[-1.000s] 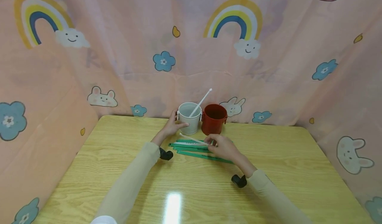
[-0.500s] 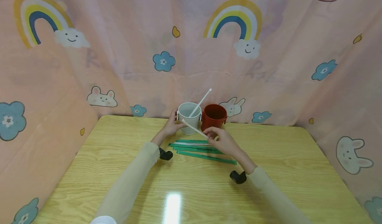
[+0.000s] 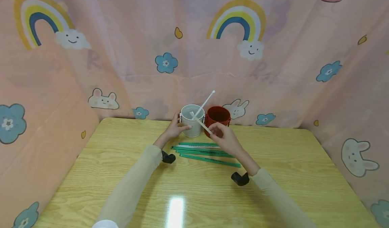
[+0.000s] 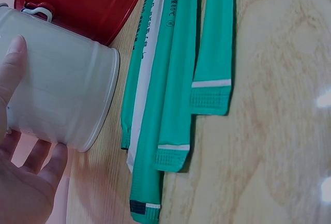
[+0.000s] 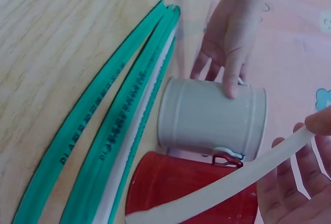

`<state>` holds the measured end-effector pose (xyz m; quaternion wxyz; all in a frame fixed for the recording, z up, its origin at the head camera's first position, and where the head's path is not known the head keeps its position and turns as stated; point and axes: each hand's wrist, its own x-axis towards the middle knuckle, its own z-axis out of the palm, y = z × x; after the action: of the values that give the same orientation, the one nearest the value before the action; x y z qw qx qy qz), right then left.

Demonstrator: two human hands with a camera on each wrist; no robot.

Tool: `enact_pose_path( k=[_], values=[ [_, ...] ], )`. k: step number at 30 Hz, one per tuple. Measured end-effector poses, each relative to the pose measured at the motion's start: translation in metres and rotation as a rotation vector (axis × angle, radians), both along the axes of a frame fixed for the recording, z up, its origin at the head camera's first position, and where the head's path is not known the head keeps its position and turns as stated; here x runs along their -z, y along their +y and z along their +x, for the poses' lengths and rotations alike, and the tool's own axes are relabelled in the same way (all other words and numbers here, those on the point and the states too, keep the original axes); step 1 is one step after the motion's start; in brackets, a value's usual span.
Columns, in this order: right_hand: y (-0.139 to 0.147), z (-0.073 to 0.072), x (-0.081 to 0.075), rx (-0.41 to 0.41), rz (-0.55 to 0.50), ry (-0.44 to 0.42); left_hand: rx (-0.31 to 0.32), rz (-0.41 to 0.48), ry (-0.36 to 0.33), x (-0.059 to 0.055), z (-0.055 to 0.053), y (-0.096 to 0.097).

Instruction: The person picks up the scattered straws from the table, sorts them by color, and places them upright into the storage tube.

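The white bucket [image 3: 192, 128] stands at the back of the table, and my left hand [image 3: 174, 129] grips its left side, thumb across the front wall and fingers round the side. My right hand [image 3: 225, 138] pinches one end of a slim white wrapped straw [image 5: 243, 185]. In the head view its far end slants up to the left, overlapping the white bucket's mouth. Another white straw [image 3: 206, 102] leans in that bucket, its top sticking out over the rim. Beside it stands a red bucket [image 3: 219, 114], partly behind my right hand.
Several green wrapped straws [image 3: 209, 160] lie side by side in front of the buckets, with a white one [image 4: 147, 58] among them. A pink patterned curtain [image 3: 133, 52] hangs close behind the table's back edge. Black wrist cameras [image 3: 240, 179] sit below both hands.
My right hand has lifted the white straw from the pile and carried it up and forward, its far end rising to the white bucket's mouth. My left hand has stayed on the bucket.
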<state>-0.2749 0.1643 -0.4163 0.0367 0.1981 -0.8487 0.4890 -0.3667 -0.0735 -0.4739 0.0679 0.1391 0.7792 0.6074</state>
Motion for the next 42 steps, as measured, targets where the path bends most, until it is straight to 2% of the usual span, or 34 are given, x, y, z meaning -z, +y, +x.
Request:
enact_pose_path(
  k=[10, 15, 21, 23, 28, 29, 31, 35, 42],
  values=[
    [-0.004, -0.001, -0.010, 0.080, -0.114, 0.038, -0.001, -0.010, 0.010, 0.000, 0.000, 0.001],
    [-0.005, -0.005, -0.016, 0.083, -0.173, 0.097, 0.001, -0.004, 0.014, 0.001, 0.000, 0.000],
    [-0.007, -0.009, -0.023, 0.101, -0.205, 0.107, 0.002, -0.007, 0.007, 0.002, -0.001, 0.000],
    [-0.008, -0.011, -0.025, 0.108, -0.221, 0.104, 0.012, -0.003, -0.004, -0.002, 0.001, -0.001],
    [-0.016, 0.002, -0.049, 0.139, -0.246, 0.055, 0.019, 0.000, -0.004, -0.002, 0.002, -0.001],
    [-0.017, 0.006, -0.055, 0.147, -0.248, 0.046, 0.013, -0.001, 0.005, 0.002, -0.001, 0.000],
    [-0.019, 0.009, -0.061, 0.162, -0.256, 0.039, 0.008, -0.003, 0.011, 0.002, 0.000, 0.000],
    [-0.020, 0.005, -0.064, 0.178, -0.276, 0.055, 0.001, -0.005, 0.017, 0.003, -0.001, 0.000],
    [-0.016, -0.018, -0.050, 0.192, -0.371, 0.065, 0.010, -0.007, 0.014, 0.001, 0.000, 0.000]
  ],
)
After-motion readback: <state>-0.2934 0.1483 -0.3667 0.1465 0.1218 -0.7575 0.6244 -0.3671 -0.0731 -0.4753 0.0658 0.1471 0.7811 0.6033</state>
